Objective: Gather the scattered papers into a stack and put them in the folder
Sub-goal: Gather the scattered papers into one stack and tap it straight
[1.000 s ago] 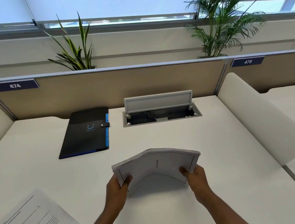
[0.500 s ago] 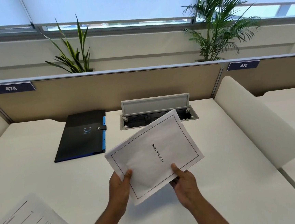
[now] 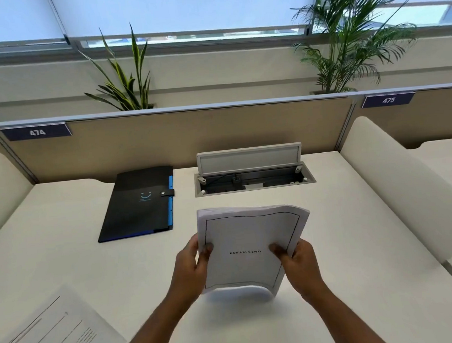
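White desk [image 3: 336, 257] is bounded at the back by a tan partition [image 3: 189, 136], with two potted plants [image 3: 127, 81] seen behind it; an open cable box [image 3: 253, 180] is sunk into the surface just beyond the papers; the paper stack [image 3: 250, 248] is held upright at mid-desk, pinched at its left edge by the left hand [image 3: 192, 267] and at its right edge by the right hand [image 3: 298, 263], thumbs laid on the front sheet (its printed heading is blurred); the black folder [image 3: 140, 203] is left lying closed, snapped, to the left near the partition, apart from the stack; one loose printed sheet [image 3: 48, 342] is left at the near left corner
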